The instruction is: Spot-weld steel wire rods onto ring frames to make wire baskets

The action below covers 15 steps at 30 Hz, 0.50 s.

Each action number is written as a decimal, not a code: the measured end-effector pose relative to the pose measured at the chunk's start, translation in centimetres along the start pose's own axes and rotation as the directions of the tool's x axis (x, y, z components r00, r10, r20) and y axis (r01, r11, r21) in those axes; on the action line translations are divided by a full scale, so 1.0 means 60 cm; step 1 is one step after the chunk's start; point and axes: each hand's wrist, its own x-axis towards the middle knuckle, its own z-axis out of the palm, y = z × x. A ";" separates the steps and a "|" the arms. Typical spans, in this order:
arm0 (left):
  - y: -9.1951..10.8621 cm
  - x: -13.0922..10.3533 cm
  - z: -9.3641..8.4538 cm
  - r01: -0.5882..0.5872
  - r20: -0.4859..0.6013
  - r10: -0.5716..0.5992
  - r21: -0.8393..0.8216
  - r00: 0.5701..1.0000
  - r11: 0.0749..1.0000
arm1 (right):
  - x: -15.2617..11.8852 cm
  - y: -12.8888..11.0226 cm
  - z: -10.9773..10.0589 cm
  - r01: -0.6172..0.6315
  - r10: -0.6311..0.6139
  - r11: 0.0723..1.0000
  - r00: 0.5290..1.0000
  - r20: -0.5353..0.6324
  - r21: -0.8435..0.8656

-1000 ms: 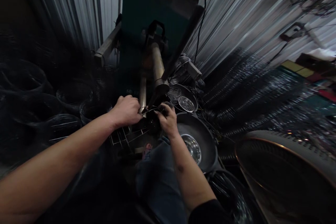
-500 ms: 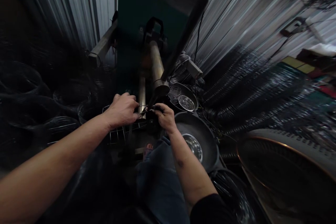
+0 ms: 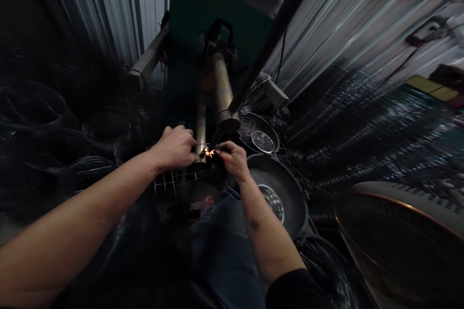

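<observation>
My left hand (image 3: 176,148) is closed, pinching one side of a thin metal wire piece (image 3: 200,145) at the welding machine's tip. My right hand (image 3: 233,159) grips the opposite side of the same piece with thumb and fingers. Bright orange sparks (image 3: 208,152) burst between the two hands, just under the upper electrode arm (image 3: 222,84). A lower metal arm (image 3: 201,120) runs behind the wire piece. The exact shape of the piece is hidden by my fingers and the glare.
To the right, a round dark basin (image 3: 290,193) holds a shiny round metal part. Behind it, a smaller pan (image 3: 274,130) has wire parts in it. Wire hoops (image 3: 32,106) crowd the left. A slanted dark bar (image 3: 268,50) rises above my hands. A fan-like round guard (image 3: 398,241) stands at lower right.
Sparks have appeared at the wire piece between my hands. The whole view has shifted slightly, with the scene moving right; both hands keep their grip.
</observation>
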 end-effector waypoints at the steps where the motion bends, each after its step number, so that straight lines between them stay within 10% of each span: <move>1: -0.001 0.001 -0.001 0.002 0.000 -0.002 -0.005 1.000 1.000 | 0.001 -0.001 0.000 0.000 0.000 1.000 1.000 0.001 -0.017; 8: 0.028 -0.044 0.009 -0.035 -0.019 0.037 0.089 0.999 0.995 | -0.037 -0.032 -0.021 0.058 -0.036 0.976 0.994 0.107 -0.209; 12: 0.056 -0.143 0.024 -0.028 -0.031 0.032 0.137 0.999 0.990 | -0.118 -0.045 -0.041 0.062 -0.016 0.986 0.962 0.272 -0.158; 15: 0.051 -0.250 0.028 0.077 -0.108 -0.062 0.140 0.992 0.987 | -0.181 -0.038 -0.049 0.006 -0.003 1.000 0.987 0.159 -0.017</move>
